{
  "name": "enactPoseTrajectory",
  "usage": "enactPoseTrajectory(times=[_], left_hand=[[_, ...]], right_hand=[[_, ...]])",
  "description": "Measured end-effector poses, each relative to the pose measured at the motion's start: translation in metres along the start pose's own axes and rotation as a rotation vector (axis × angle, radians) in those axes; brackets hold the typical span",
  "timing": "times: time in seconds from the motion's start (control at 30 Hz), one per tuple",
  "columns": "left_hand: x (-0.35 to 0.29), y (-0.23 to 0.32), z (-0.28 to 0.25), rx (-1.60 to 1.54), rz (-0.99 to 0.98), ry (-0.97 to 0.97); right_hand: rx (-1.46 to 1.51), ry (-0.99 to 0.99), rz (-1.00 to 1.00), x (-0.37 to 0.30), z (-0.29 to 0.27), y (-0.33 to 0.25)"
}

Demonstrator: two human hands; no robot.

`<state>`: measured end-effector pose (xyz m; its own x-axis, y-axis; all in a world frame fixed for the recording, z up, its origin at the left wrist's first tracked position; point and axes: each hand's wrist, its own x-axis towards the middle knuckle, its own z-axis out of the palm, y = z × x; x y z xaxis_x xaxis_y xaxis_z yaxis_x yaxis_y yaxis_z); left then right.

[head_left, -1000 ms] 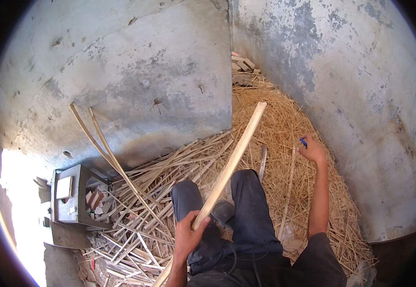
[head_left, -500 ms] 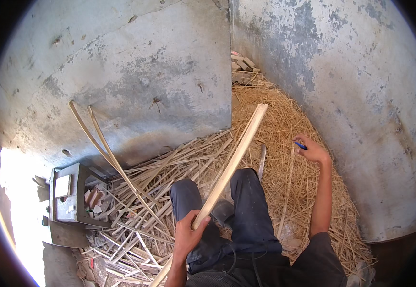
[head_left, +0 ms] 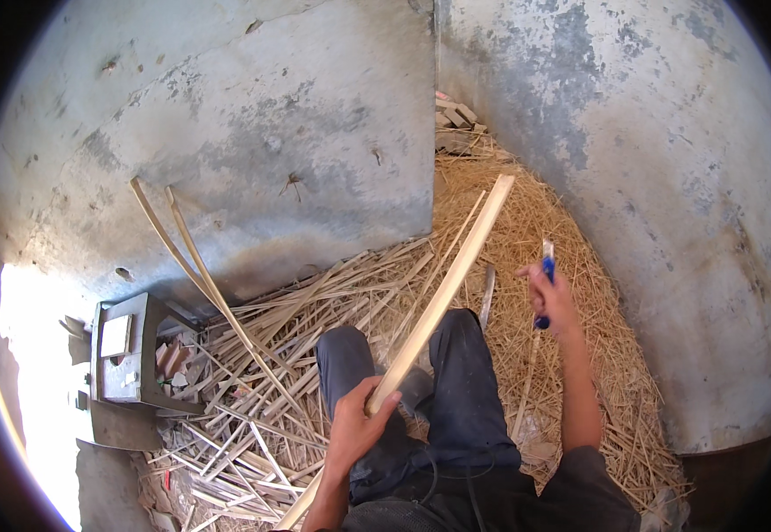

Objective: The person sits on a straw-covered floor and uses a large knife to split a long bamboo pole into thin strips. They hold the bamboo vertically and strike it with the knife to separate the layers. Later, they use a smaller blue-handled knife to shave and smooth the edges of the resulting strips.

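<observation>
A long, pale wooden strip (head_left: 446, 293) slants up and away between my knees, its far end over the shavings. My left hand (head_left: 363, 424) is closed round its lower part, and the near end runs down past my left forearm. To the right of the strip, apart from it, my right hand (head_left: 552, 297) is closed on a blue utility knife (head_left: 548, 264). The knife points away from me, with a metal tip showing beyond the fingers. The index finger sticks out toward the left.
Straw-like shavings (head_left: 616, 390) cover the floor at right; loose wooden strips (head_left: 253, 452) pile up at left. A narrow, blade-like grey piece (head_left: 487, 297) stands beyond my right knee. Two bent strips (head_left: 199, 266) lean near the wall (head_left: 253, 106). A box-like stand (head_left: 128, 355) is at left, bricks (head_left: 456, 115) far back.
My right hand has moved slightly left and turned, so the knife now points away from me with its metal tip visible. My left hand still holds the strip, shifted slightly right.
</observation>
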<state>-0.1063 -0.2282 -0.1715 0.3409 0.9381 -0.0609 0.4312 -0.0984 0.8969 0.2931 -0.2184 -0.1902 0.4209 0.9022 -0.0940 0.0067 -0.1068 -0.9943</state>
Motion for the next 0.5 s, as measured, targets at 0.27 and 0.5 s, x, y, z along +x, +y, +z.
enactPoseTrajectory(times=[0.27,0.5], left_hand=[[0.018,0.030,0.009,0.001,0.231,0.004],[0.023,0.042,0.003,0.086,0.308,0.008]], right_hand=[[0.401,-0.145,-0.099,-0.059,0.115,-0.009],[0.439,-0.029,-0.121,-0.058,0.133,-0.027]])
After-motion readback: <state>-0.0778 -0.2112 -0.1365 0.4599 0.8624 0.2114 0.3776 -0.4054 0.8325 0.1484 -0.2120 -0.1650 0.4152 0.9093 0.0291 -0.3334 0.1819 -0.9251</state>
